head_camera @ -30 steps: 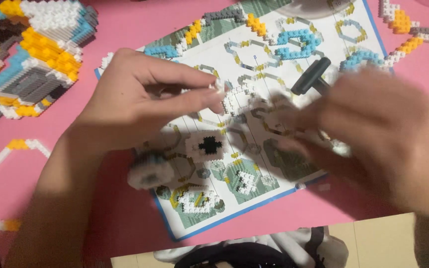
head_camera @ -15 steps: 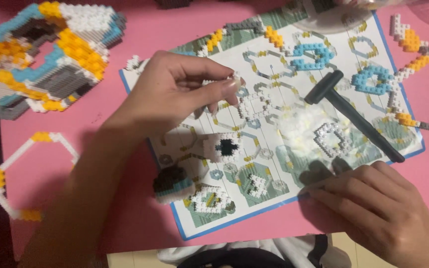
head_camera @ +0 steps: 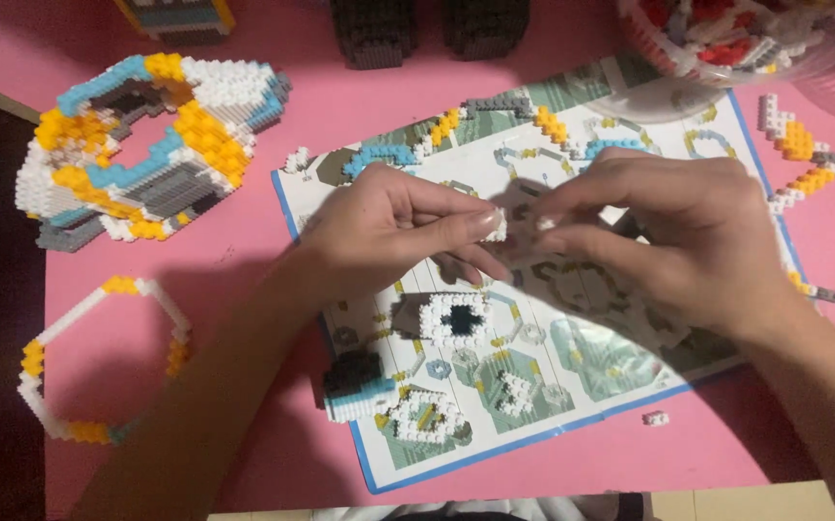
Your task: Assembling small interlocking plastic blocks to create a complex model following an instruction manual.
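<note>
Pinching a small white brick piece point(head_camera: 497, 226), the left hand point(head_camera: 393, 232) meets the right hand point(head_camera: 668, 236), fingers closed on the same piece, above the instruction sheet point(head_camera: 553, 386) on the pink surface point(head_camera: 244, 289).

the scene is seen through a single head-worn camera, aimed steeply down and held close over the pink table point(head_camera: 244, 241), the instruction sheet point(head_camera: 572, 386) being framed centrally and both forearms being seen entering from the bottom edge.
</note>
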